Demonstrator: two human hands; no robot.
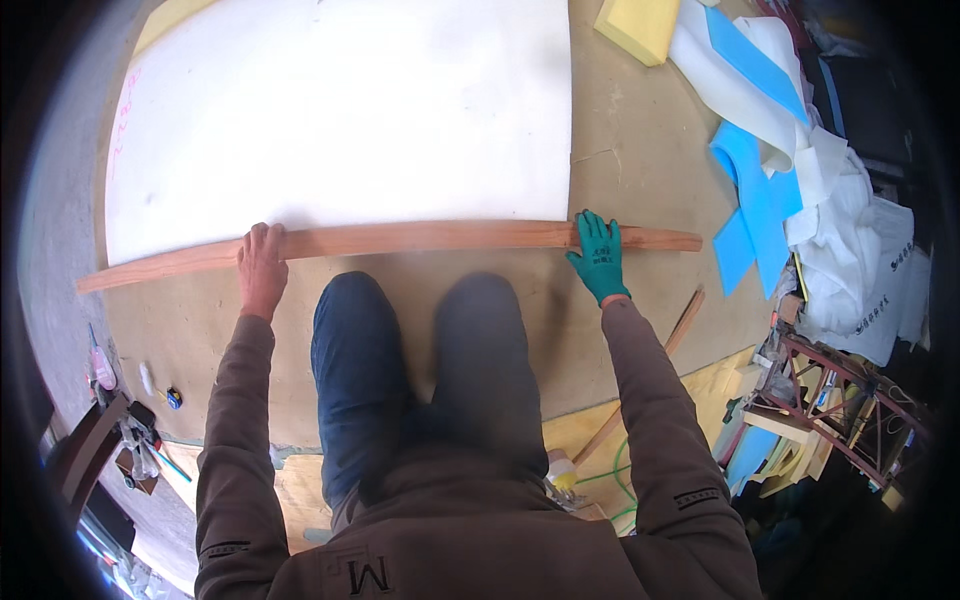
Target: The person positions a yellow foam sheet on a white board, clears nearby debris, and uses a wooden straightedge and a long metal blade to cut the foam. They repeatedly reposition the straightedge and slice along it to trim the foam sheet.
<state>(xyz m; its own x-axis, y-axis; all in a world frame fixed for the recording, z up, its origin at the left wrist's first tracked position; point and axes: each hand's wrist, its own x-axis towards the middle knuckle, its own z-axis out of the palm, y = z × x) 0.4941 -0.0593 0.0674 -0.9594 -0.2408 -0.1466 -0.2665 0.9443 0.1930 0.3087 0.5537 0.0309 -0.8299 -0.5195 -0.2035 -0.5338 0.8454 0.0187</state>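
The wooden strip (420,237) lies crosswise just above the middle of the view, running from nine o'clock to between two and three, and bows slightly at its ends. It follows the near edge of the white sheet (340,120), which fills eleven to twelve o'clock over the brown surface (640,150); both strip ends pass beyond the sheet. Whether the strip overlaps the sheet or abuts it cannot be determined.

The left hand (262,262), bare, is toward nine o'clock and holds the strip, fingers close together across its width. The right hand (600,252), in a green glove, is between two and three o'clock, fingers extended over the far edge, thumb at the near edge, holding the same strip. Contact beneath is hidden.

Observed nearby: a yellow block (638,28) at one o'clock; blue pieces (755,195) between two and three; a narrow stick (686,320) from three toward five; a tape measure (174,398) between eight and nine.
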